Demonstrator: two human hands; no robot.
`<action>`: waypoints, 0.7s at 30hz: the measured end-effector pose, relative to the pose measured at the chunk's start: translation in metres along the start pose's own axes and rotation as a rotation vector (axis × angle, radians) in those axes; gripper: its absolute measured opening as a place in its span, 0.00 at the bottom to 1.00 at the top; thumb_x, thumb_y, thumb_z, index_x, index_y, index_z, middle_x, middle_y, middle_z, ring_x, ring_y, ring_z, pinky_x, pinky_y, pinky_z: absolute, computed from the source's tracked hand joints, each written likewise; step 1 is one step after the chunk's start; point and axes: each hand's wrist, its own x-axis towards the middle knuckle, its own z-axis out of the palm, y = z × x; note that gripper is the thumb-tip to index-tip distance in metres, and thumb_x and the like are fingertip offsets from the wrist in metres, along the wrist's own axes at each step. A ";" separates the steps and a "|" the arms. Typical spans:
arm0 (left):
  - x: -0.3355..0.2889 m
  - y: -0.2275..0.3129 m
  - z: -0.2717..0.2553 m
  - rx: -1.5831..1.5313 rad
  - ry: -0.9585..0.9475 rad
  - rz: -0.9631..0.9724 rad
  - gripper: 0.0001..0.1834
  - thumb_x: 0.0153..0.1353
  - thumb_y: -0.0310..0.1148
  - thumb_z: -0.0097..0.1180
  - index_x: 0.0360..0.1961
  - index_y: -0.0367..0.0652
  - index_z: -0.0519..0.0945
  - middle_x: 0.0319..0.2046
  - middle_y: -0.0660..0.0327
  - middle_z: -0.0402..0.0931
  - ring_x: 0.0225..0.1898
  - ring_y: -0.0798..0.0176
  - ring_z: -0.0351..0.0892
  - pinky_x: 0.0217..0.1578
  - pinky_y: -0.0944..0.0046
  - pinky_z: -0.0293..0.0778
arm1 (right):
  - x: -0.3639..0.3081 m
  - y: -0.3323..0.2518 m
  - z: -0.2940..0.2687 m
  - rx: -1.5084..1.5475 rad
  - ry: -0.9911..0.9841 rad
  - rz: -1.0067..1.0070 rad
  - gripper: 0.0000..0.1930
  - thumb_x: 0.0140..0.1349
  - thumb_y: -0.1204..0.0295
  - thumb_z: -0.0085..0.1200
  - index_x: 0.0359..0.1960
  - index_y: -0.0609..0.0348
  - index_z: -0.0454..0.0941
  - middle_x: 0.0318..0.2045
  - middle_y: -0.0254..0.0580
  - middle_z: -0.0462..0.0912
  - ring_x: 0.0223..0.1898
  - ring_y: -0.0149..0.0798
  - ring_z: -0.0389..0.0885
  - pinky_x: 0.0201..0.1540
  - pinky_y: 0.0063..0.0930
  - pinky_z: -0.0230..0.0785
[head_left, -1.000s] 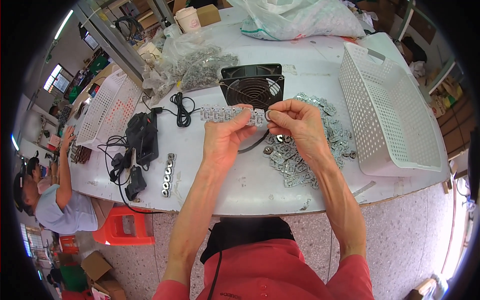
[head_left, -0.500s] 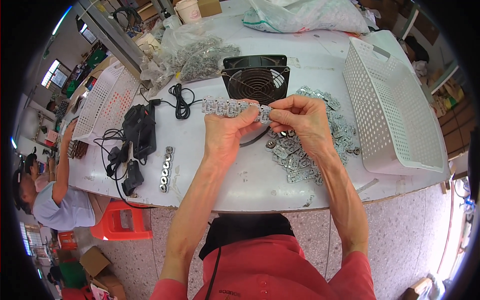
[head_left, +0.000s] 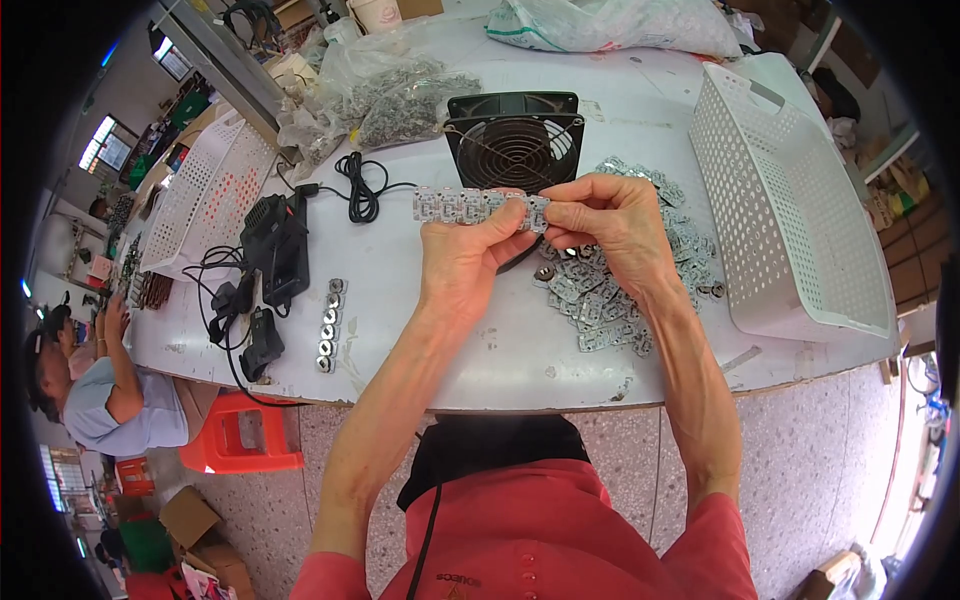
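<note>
A silvery strip of joined square plates (head_left: 455, 206), perhaps a circuit-board panel, is held level between my hands, in front of a black fan (head_left: 515, 150). My left hand (head_left: 465, 255) grips it from below, thumb pressed across its face. At the strip's right end, my right hand (head_left: 620, 230) pinches with thumb and forefinger; whatever small part may be between those fingertips is hidden. Beneath and beside my right hand spreads a heap of similar plates (head_left: 610, 305), with a few round metal rings among them. Another strip (head_left: 330, 325) bearing several rings lies to the left.
A white perforated basket (head_left: 800, 220) stands at the right, another (head_left: 205, 195) far left. Black power adapters (head_left: 275, 255) and coiled cable (head_left: 362, 190) lie left of the fan. Bags of small parts (head_left: 400, 105) sit behind. A co-worker (head_left: 120, 390) sits beside a red stool (head_left: 245, 430).
The view has shifted slightly. My hands keep the same grip on the strip at nearly the same place. The co-worker's raised arm has come down and back from the far-left basket.
</note>
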 end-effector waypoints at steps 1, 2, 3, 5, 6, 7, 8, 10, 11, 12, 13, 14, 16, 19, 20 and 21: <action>0.000 -0.001 0.000 -0.009 -0.002 -0.014 0.09 0.50 0.24 0.62 0.34 0.36 0.78 0.31 0.59 0.78 0.32 0.66 0.78 0.31 0.68 0.77 | -0.001 -0.002 0.000 -0.017 0.003 0.011 0.08 0.51 0.78 0.58 0.32 0.69 0.80 0.24 0.44 0.81 0.23 0.31 0.80 0.28 0.18 0.75; 0.000 -0.001 0.000 -0.018 -0.004 -0.028 0.10 0.50 0.24 0.62 0.35 0.36 0.78 0.31 0.59 0.78 0.32 0.66 0.78 0.31 0.68 0.77 | -0.001 -0.003 0.000 -0.035 0.005 0.022 0.08 0.51 0.78 0.58 0.32 0.69 0.80 0.24 0.43 0.81 0.23 0.30 0.79 0.28 0.18 0.75; 0.000 -0.002 0.001 -0.018 -0.003 -0.029 0.10 0.50 0.24 0.62 0.35 0.36 0.78 0.31 0.59 0.78 0.32 0.66 0.78 0.31 0.68 0.77 | -0.001 -0.003 0.000 -0.034 0.006 0.024 0.08 0.51 0.78 0.58 0.32 0.69 0.80 0.24 0.43 0.81 0.23 0.30 0.79 0.28 0.18 0.75; -0.001 -0.003 0.004 -0.019 -0.025 -0.011 0.09 0.52 0.24 0.60 0.35 0.36 0.78 0.31 0.59 0.78 0.32 0.65 0.78 0.32 0.68 0.78 | 0.000 -0.003 -0.002 -0.058 0.022 0.025 0.07 0.51 0.77 0.58 0.32 0.68 0.80 0.23 0.41 0.80 0.23 0.28 0.78 0.28 0.17 0.74; -0.001 -0.002 0.003 -0.020 -0.026 -0.013 0.09 0.52 0.24 0.60 0.35 0.36 0.78 0.31 0.59 0.78 0.32 0.65 0.78 0.32 0.68 0.78 | 0.000 -0.002 -0.003 -0.058 0.024 0.026 0.07 0.51 0.77 0.58 0.32 0.68 0.80 0.23 0.41 0.80 0.23 0.28 0.78 0.28 0.17 0.74; 0.001 -0.001 0.000 -0.046 -0.062 -0.041 0.10 0.54 0.26 0.58 0.38 0.35 0.77 0.33 0.58 0.78 0.34 0.64 0.78 0.36 0.66 0.78 | 0.000 -0.003 -0.003 -0.060 0.012 0.023 0.07 0.52 0.77 0.57 0.32 0.68 0.79 0.23 0.41 0.80 0.23 0.28 0.78 0.28 0.17 0.74; 0.002 0.001 -0.002 -0.073 -0.098 -0.069 0.11 0.57 0.28 0.55 0.40 0.34 0.76 0.36 0.56 0.77 0.36 0.63 0.78 0.40 0.64 0.78 | 0.001 -0.003 -0.004 -0.062 0.001 0.019 0.07 0.52 0.76 0.57 0.31 0.68 0.79 0.24 0.41 0.80 0.24 0.28 0.78 0.29 0.17 0.73; 0.001 0.007 -0.003 -0.070 -0.132 -0.091 0.11 0.58 0.28 0.54 0.40 0.34 0.76 0.36 0.56 0.77 0.37 0.62 0.78 0.42 0.63 0.77 | 0.001 -0.005 -0.004 -0.076 -0.001 0.001 0.07 0.53 0.76 0.56 0.32 0.68 0.78 0.24 0.41 0.80 0.25 0.28 0.78 0.29 0.17 0.73; 0.000 0.009 -0.003 -0.066 -0.160 -0.110 0.11 0.58 0.29 0.53 0.41 0.34 0.76 0.37 0.56 0.77 0.38 0.62 0.78 0.43 0.62 0.77 | 0.001 -0.005 -0.004 -0.088 -0.007 -0.016 0.07 0.53 0.76 0.55 0.32 0.68 0.78 0.25 0.41 0.80 0.25 0.28 0.79 0.29 0.17 0.73; 0.001 0.007 -0.004 -0.066 -0.160 -0.112 0.11 0.58 0.29 0.53 0.41 0.34 0.76 0.37 0.56 0.77 0.38 0.62 0.78 0.43 0.62 0.77 | 0.000 -0.005 -0.003 -0.087 -0.006 -0.014 0.07 0.53 0.76 0.55 0.32 0.68 0.78 0.25 0.41 0.80 0.25 0.28 0.79 0.29 0.17 0.73; 0.001 0.006 -0.006 -0.025 -0.150 -0.081 0.11 0.58 0.28 0.53 0.40 0.33 0.76 0.37 0.55 0.77 0.39 0.62 0.77 0.42 0.62 0.77 | 0.000 -0.005 0.000 -0.084 -0.012 -0.010 0.08 0.54 0.76 0.55 0.33 0.68 0.77 0.26 0.41 0.80 0.26 0.29 0.79 0.29 0.18 0.73; 0.001 0.005 -0.007 0.015 -0.139 -0.050 0.11 0.58 0.27 0.52 0.40 0.33 0.76 0.38 0.55 0.77 0.40 0.61 0.77 0.41 0.62 0.77 | -0.001 -0.004 0.002 -0.081 -0.018 -0.005 0.08 0.54 0.76 0.54 0.34 0.68 0.76 0.26 0.42 0.80 0.26 0.29 0.79 0.29 0.18 0.74; 0.001 0.003 -0.009 0.019 -0.132 -0.031 0.11 0.58 0.27 0.52 0.40 0.32 0.76 0.37 0.55 0.77 0.39 0.62 0.77 0.41 0.62 0.77 | 0.001 0.000 0.002 -0.023 -0.030 0.017 0.08 0.54 0.76 0.54 0.34 0.69 0.76 0.27 0.43 0.80 0.26 0.30 0.80 0.29 0.18 0.74; 0.003 0.000 -0.011 -0.029 -0.148 -0.036 0.10 0.58 0.27 0.52 0.39 0.32 0.76 0.36 0.55 0.77 0.37 0.62 0.77 0.39 0.63 0.77 | 0.002 0.005 0.000 0.070 -0.045 0.047 0.09 0.55 0.76 0.54 0.34 0.71 0.75 0.27 0.45 0.80 0.26 0.31 0.80 0.29 0.18 0.75; 0.003 0.000 -0.011 -0.078 -0.166 -0.057 0.10 0.58 0.27 0.52 0.39 0.32 0.76 0.35 0.56 0.77 0.35 0.62 0.77 0.38 0.63 0.77 | 0.002 0.006 0.000 0.107 -0.054 0.055 0.09 0.55 0.76 0.53 0.34 0.71 0.75 0.28 0.46 0.80 0.25 0.32 0.80 0.28 0.18 0.76; 0.004 -0.001 -0.011 -0.078 -0.163 -0.058 0.10 0.58 0.27 0.52 0.39 0.32 0.76 0.35 0.56 0.77 0.35 0.62 0.77 0.38 0.63 0.77 | 0.003 0.006 -0.001 0.107 -0.055 0.058 0.09 0.55 0.76 0.53 0.34 0.71 0.75 0.28 0.46 0.80 0.25 0.32 0.80 0.28 0.18 0.76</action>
